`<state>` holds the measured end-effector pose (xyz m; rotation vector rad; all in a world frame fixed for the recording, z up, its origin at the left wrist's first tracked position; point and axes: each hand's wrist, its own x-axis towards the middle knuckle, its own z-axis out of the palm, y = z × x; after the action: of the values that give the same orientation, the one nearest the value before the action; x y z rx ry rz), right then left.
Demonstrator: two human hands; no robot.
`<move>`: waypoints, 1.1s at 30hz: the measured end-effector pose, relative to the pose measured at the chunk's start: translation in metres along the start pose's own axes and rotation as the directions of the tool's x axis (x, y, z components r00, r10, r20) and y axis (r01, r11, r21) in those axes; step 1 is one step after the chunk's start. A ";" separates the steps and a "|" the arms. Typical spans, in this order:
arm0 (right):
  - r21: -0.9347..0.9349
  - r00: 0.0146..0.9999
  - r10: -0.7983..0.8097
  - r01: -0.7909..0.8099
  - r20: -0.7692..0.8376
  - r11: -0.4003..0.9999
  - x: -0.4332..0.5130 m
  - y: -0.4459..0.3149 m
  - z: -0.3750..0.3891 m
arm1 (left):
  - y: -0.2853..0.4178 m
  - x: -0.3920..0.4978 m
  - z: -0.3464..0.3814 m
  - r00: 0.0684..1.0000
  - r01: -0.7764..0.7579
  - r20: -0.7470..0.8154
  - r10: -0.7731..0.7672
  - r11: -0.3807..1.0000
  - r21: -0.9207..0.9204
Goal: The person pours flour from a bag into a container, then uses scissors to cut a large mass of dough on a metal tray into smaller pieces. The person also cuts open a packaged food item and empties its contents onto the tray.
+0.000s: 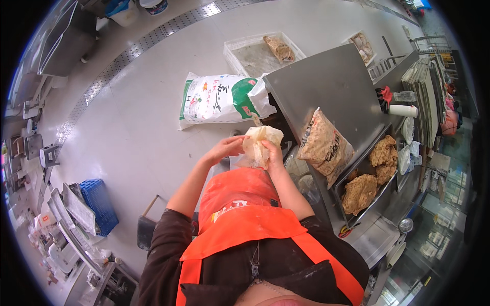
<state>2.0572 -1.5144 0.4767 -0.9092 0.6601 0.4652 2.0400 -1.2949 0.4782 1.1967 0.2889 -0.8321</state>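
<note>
A pale cream, crumpled bag or wrapper (264, 143), somewhat see-through, is held up in front of my orange apron. My right hand (273, 154) grips its right side, the thumb pressed on the near face. At the left edge, the extended fingers of my left hand (227, 149) touch it; whether they pinch it is hidden. What the wrapper contains is unclear. To the right, a filled clear plastic bag (326, 147) of light brown crumbly food lies on the steel table (325, 80). Beside that bag, a dark tray (373, 204) holds large browned, fried-looking pieces (359, 194).
A white and green printed sack (218, 98) lies on the floor ahead, near a white plastic crate (245, 61) with another filled bag (279, 49). A white bottle (403, 111) stands at the table's far side. Left are a blue crate (98, 206) and a long-handled dustpan (146, 231).
</note>
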 end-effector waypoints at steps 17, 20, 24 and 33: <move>-0.674 0.954 -0.280 0.275 0.105 0.685 0.025 -0.022 -0.081 | 0.014 0.297 0.001 0.528 0.322 -0.849 -0.021 0.930 0.177; -0.656 0.968 -0.107 0.235 0.229 0.718 0.034 -0.043 -0.043 | 0.004 0.240 -0.056 0.536 0.136 -0.812 0.231 0.926 0.352; -0.574 0.922 0.042 0.204 0.386 0.793 0.040 -0.054 0.034 | 0.007 0.137 -0.129 0.410 0.165 -0.790 0.456 0.815 0.556; -0.847 0.674 0.670 -0.123 0.311 0.517 0.178 0.043 0.176 | 0.048 0.009 -0.179 0.586 0.074 -0.776 0.236 0.937 0.340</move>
<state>2.2138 -1.3269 0.4065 -1.3127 -0.0024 1.5454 2.1192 -1.1311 0.4395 1.8781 0.8637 -0.1749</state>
